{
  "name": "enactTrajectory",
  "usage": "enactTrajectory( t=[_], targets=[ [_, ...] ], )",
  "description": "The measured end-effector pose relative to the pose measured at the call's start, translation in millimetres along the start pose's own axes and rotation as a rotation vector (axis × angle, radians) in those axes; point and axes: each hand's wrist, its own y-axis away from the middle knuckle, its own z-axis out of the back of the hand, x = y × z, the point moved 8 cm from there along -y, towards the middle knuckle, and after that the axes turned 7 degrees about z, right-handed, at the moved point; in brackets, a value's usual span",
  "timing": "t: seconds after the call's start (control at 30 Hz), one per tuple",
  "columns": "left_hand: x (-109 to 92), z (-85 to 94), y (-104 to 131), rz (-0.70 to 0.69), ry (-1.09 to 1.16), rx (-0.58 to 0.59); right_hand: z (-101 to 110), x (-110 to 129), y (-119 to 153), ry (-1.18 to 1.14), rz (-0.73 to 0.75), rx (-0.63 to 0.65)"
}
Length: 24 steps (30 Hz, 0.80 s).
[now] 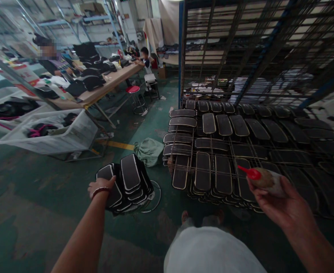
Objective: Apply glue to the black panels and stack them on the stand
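My right hand is wrapped round a squeeze bottle with a red cap and a thin red nozzle pointing left. The bottle is held above rows of dark oblong panels with pale edges. On the left, my left hand grips the near left edge of a black panel with a pale outline, thumb on top; some of its fingers are hidden. That panel lies on one of two stacks side by side. The other stack of black panels is just to its right, on a low round stand with a metal ring.
Wire racks tilt up behind the panel rows. A green cloth bundle lies on the floor between stacks and rows. At left are a white bin, a long worktable with two people by it, and a red stool.
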Motion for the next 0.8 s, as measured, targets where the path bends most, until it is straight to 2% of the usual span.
enactTrajectory(
  t=[0.1,0.3,0.53,0.67,0.8],
  targets=[
    [4.7,-5.7,-2.6,0.094,-0.025,0.019,0.4,-2.8,-2.4,0.003,-0.012,0.015],
    [10.1,-6.3,-13.1,0.137,-0.021,0.056,4.4,-3.0,-7.4,-0.011,-0.007,-0.007],
    [7.1,-10.7,-14.5,0.188,0.021,0.019,1.7,-5.1,-11.8,-0.013,-0.011,-0.001],
    [4.4,-5.4,-8.9,0.207,0.056,0.036,-3.7,-5.9,-12.3,-0.015,-0.024,0.002],
    [6.4,9.5,-1.9,0.191,0.106,0.072,-7.9,-6.4,-13.9,-0.006,-0.038,0.021]
  ],
)
